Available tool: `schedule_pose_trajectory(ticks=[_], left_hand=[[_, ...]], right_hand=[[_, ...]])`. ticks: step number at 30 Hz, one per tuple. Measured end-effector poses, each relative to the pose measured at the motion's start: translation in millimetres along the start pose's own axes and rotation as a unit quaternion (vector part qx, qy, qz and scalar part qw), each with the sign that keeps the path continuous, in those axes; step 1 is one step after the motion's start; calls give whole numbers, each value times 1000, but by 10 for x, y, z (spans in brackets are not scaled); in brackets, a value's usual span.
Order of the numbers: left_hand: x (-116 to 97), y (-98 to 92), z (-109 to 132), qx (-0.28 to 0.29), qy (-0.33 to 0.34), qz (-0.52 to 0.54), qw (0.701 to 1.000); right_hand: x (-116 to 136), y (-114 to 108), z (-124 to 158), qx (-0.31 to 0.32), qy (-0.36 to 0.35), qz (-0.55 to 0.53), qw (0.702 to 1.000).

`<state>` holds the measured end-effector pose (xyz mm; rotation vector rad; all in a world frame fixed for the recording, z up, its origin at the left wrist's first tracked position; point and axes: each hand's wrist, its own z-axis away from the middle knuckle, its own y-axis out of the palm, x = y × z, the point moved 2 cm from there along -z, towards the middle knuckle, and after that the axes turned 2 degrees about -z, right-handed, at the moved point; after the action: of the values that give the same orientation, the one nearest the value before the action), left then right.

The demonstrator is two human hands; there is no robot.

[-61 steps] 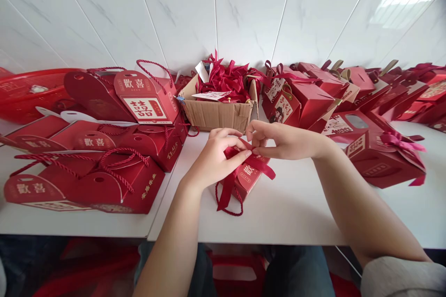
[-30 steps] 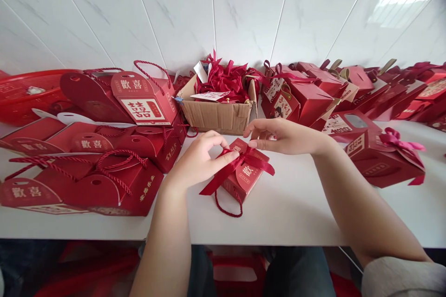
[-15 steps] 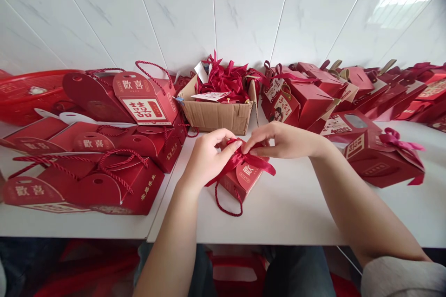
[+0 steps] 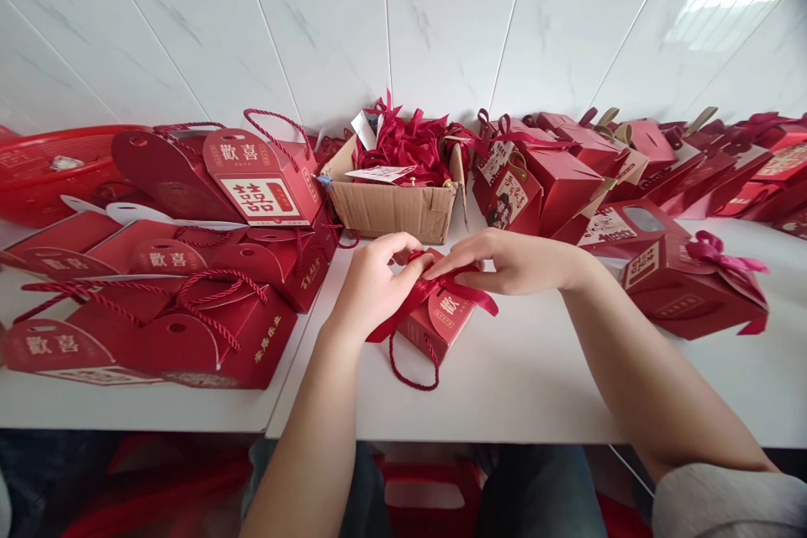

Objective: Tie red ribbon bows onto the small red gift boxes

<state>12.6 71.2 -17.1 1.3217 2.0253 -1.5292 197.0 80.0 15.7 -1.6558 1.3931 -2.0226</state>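
Observation:
A small red gift box (image 4: pixel 435 324) with printed characters lies on the white table in front of me, its twisted cord handle (image 4: pixel 414 384) hanging in a loop toward me. Dark red ribbon (image 4: pixel 403 315) crosses the top of the box, with one tail out to the right. My left hand (image 4: pixel 382 282) pinches the ribbon at the box's upper left side. From the right, my right hand (image 4: pixel 498 262) reaches over the box, its fingers closed on the ribbon beside the left fingertips. Part of the ribbon is hidden under the fingers.
Behind the box stands a cardboard carton (image 4: pixel 394 210) full of red ribbons. Several red gift boxes (image 4: pixel 214 336) are stacked at left, near a red plastic basket (image 4: pixel 88 151). More boxes line the wall at right, and a ribboned box (image 4: pixel 693 286) sits nearer.
My right hand's fingertips have shifted left over the ribbon, closer to my left fingers. The ribbon lies flatter across the box, and its left part has moved slightly left.

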Motion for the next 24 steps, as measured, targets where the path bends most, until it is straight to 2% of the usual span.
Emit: schedule_pose_trajectory(ticks=[8, 13, 17, 24], left_hand=[[55, 32, -14, 5, 5, 17, 1000], [89, 41, -24, 3, 5, 18, 1000], [95, 38, -29, 3, 4, 15, 1000], [84, 37, -22, 6, 9, 12, 1000]], right_hand=[[-47, 50, -23, 28, 18, -6, 999], [-30, 37, -23, 44, -1, -29, 999], [-33, 24, -21, 40, -17, -52, 998], [-17, 31, -27, 32, -32, -24, 999]])
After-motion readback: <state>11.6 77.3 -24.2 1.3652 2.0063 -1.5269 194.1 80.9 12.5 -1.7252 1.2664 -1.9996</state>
